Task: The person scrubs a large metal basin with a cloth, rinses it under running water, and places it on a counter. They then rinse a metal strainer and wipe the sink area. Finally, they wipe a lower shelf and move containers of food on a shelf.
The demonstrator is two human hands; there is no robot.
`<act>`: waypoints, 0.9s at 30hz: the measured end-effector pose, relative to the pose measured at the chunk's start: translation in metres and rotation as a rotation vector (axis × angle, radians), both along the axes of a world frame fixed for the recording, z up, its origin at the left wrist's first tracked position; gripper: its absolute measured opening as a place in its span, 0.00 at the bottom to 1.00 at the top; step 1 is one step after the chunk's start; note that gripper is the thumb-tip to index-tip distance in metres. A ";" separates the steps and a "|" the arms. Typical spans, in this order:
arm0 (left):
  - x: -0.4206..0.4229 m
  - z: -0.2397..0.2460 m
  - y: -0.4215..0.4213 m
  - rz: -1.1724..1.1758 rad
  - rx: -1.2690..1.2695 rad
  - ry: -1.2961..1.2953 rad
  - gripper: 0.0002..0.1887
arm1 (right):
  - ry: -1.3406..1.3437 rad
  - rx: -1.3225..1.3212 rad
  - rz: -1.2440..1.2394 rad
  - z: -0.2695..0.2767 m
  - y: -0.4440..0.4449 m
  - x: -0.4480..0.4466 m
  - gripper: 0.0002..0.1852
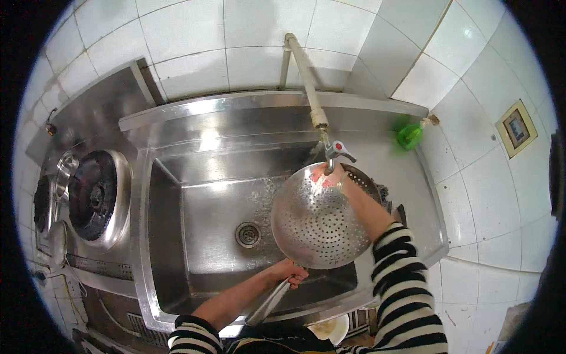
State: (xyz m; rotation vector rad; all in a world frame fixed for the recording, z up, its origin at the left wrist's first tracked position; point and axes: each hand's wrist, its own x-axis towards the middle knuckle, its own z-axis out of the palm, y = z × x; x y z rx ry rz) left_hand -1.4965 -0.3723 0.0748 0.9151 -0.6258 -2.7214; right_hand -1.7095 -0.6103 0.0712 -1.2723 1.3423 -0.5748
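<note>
A large perforated metal strainer (325, 221) is tilted over the right part of a stainless steel sink (216, 261), below a tap (334, 152) with a red-marked lever. My left hand (289, 273) grips its metal handle (267, 305) near the bowl, at the sink's front side. Inside the strainer, by its back rim under the spout, my right hand (329, 173) touches or holds something reddish; the tap partly covers the fingers, and what they hold cannot be told.
A green plastic bottle (410, 136) stands at the back right corner. Dark items (385, 199) lie behind my right forearm. Left of the sink is a gas stove burner (95, 194). A pale pipe (307, 79) reaches over the sink. A white basin (336, 329) sits below the front edge.
</note>
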 end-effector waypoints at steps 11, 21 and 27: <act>0.064 -0.026 -0.062 0.032 -0.475 -0.715 0.06 | 0.046 0.275 0.228 0.001 0.097 0.042 0.12; 0.114 0.053 -0.123 -0.585 -1.468 -1.573 0.19 | 0.267 -1.152 0.489 0.046 0.140 0.075 0.17; 0.071 0.081 -0.147 -0.700 -1.808 -1.531 0.16 | 0.132 -0.675 0.089 -0.008 0.075 0.054 0.24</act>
